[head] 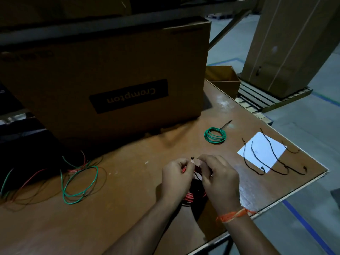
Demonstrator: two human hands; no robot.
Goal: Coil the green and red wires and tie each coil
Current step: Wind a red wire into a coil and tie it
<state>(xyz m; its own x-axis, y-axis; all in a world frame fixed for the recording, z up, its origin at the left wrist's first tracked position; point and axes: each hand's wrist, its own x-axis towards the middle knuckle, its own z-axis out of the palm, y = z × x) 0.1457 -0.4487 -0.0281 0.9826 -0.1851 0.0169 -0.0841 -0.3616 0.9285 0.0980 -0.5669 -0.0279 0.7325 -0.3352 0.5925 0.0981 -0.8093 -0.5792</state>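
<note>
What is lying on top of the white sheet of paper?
Several loose black ties lie across the white paper, some trailing onto the table. Nothing else shows on it; what lies beneath the paper is covered.

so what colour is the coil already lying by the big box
Green; the finished coil shows clearly in the head view.

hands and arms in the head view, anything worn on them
Both forearms are bare, with no sleeves or gloves in view. The right hand has an orange thread band tied round the wrist and what looks like a ring on one finger. The left hand shows nothing worn.
</note>
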